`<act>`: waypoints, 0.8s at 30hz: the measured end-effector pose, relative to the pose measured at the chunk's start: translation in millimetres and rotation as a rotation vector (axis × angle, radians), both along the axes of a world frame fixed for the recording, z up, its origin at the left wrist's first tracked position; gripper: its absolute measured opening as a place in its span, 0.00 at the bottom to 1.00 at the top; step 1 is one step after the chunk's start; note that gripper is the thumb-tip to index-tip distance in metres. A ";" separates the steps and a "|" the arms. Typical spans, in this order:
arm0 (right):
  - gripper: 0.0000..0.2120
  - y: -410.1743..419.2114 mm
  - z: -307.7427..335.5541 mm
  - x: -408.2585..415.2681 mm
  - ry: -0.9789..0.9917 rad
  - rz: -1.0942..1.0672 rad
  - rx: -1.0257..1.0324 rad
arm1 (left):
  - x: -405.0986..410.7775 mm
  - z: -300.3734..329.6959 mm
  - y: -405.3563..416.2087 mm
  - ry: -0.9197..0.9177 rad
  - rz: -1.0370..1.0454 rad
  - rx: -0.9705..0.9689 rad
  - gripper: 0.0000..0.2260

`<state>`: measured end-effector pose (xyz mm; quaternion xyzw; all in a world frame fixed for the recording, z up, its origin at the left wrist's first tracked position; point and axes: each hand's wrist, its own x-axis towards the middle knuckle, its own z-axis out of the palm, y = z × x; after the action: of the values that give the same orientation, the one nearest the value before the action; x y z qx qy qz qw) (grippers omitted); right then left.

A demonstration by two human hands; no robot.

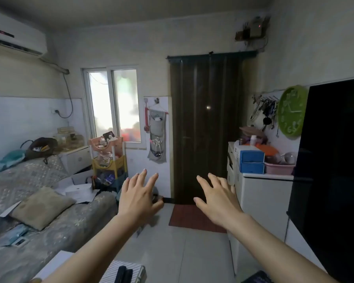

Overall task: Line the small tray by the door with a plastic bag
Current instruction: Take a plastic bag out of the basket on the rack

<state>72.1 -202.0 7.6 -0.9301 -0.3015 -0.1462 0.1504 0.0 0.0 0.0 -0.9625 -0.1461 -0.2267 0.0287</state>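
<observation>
Both arms are stretched forward into the room. The left hand is held with the fingers spread and straight, and nothing is held in it. The right hand is spread in the same way, also with nothing in it. The dark door is seen at the far wall, with a reddish mat on the floor before it. The small tray cannot be made out with certainty: only a dark, partly hidden object is seen on the floor just left of the door, mostly covered by the left hand. No plastic bag can be recognised. A bed is cut off at the left edge, and a large black surface at the right edge.
</observation>
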 end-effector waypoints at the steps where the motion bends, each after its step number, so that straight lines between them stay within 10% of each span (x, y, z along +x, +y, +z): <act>1: 0.29 2.0 -2.0 8.6 0.004 -0.009 -0.006 | 7.9 -1.6 2.7 0.008 0.011 -0.002 0.34; 24: 0.29 130.9 -25.0 395.4 0.006 0.160 -0.171 | 352.2 -38.2 118.8 0.029 0.279 0.002 0.37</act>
<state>467.5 -71.1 -17.4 -0.9130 -0.3854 -0.1046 0.0828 352.2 118.8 -38.2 -0.9360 -0.2777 -0.2067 0.0631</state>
